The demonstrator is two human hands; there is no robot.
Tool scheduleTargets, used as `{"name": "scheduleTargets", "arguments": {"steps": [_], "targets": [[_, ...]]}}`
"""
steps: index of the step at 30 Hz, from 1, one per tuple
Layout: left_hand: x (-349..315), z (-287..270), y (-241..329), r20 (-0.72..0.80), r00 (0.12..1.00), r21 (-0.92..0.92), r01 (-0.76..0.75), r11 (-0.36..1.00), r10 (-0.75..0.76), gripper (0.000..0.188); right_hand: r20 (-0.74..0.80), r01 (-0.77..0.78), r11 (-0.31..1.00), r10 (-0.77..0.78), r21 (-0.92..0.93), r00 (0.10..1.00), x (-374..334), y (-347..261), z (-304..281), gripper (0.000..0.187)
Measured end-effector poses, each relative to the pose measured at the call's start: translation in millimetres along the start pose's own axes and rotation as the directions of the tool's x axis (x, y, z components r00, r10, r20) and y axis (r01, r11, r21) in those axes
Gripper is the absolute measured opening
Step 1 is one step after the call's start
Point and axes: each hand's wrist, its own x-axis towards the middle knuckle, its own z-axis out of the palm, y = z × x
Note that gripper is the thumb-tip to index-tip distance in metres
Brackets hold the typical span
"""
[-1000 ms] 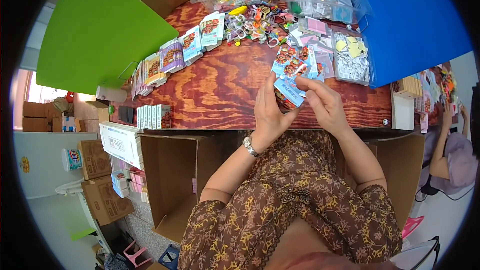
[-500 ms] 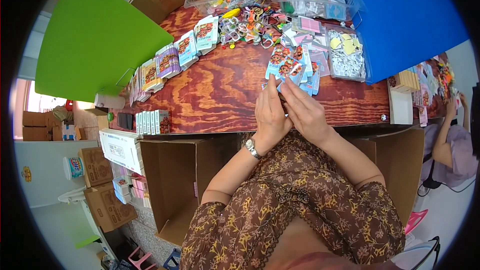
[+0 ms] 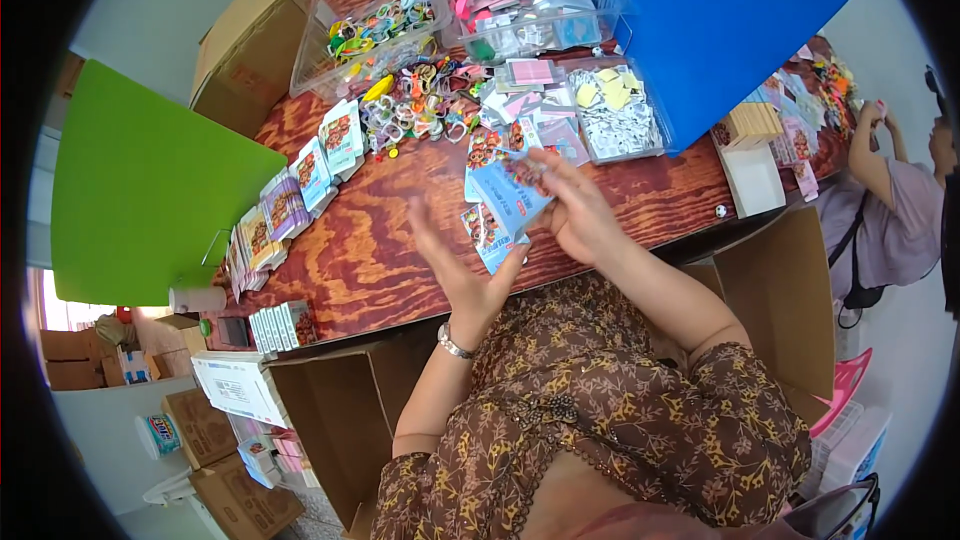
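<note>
A light blue flat paper packet (image 3: 513,198) with a cartoon picture is tilted above the table, gripped along its right side by my right hand (image 3: 582,215). My left hand (image 3: 458,265) is open to its left, fingers spread and stretched out. Its thumb points at the packet's lower end; whether they touch I cannot tell. Similar blue packets (image 3: 480,232) lie on the wooden table (image 3: 385,240) below and behind the held one, partly hidden by it.
Left stand stacks of packets (image 3: 286,206) and a row of small white boxes (image 3: 283,328). Behind lie a pile of colourful rings (image 3: 420,105), clear bins (image 3: 535,35) and a tray of white pieces (image 3: 622,125). Green (image 3: 150,190) and blue panels (image 3: 720,20) flank the table. Another person (image 3: 880,200) sits at right.
My hands, together before, have moved apart. My right hand has raised a blue packet, and my left hand has opened and shifted left. The whole view has turned and slid leftward.
</note>
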Motion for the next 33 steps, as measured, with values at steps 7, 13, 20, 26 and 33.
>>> {"name": "scheduleTargets", "arguments": {"steps": [7,13,20,26,33], "targets": [[-3,8,-9,0.362,0.889,-0.415,0.424,0.805,-0.281,0.109,0.107,-0.341,0.932,0.329,0.124,0.938,-17,24,14,0.041],[-9,0,-37,0.188,0.942,-0.271,0.322,0.907,-0.278,0.091,0.21,-0.065,0.716,0.289,-0.695,0.934,22,-6,-7,0.038],[-19,-25,-55,0.108,0.933,-0.06,0.352,0.934,-0.344,0.079,0.196,0.224,0.14,-0.188,-0.965,0.962,149,-55,-53,0.032],[-25,-24,-65,0.126,0.895,-0.074,0.438,0.896,-0.427,0.076,0.602,0.323,-0.609,-0.332,-0.725,0.726,264,-30,-104,0.033],[-25,-31,-62,0.097,0.879,-0.045,0.472,0.88,-0.466,0.076,0.343,0.292,-0.723,0.08,-0.627,0.936,275,-23,-100,0.023]]}}
